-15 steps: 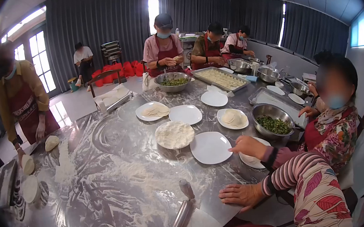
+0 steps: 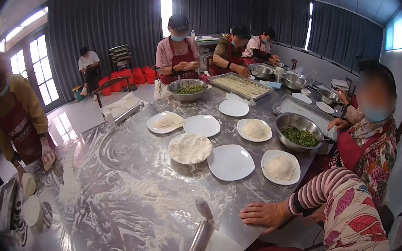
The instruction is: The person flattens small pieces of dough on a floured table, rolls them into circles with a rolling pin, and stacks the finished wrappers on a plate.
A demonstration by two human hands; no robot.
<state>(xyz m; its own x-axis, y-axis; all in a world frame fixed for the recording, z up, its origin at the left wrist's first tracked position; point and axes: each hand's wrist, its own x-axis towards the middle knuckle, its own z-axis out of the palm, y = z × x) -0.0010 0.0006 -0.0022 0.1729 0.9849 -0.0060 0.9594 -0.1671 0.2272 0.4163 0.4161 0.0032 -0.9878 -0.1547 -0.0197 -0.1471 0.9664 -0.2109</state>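
Observation:
My right hand (image 2: 265, 215) lies palm down on the floury metal table (image 2: 171, 208) near its front edge, fingers stretched out to the left and holding nothing. To its left rests a metal rolling pin (image 2: 195, 249), its far handle pointing away from me. Beyond the hand are a bare white plate (image 2: 230, 163) and another plate with a stack of round dough wrappers (image 2: 281, 167). A round plate heaped with flour (image 2: 190, 149) sits further back. My left hand is out of view.
Several co-workers sit or stand around the table. A steel bowl of green filling (image 2: 300, 136) is at the right, another bowl (image 2: 188, 91) at the back. A tray of dumplings (image 2: 240, 86) lies behind the plates. At left, a co-worker's hand (image 2: 48, 159) is by the table edge.
The co-worker on my right has drawn a hand back from the plate of wrappers. At left, a co-worker's hand has come down to where the dough lump lay. My right hand stays put.

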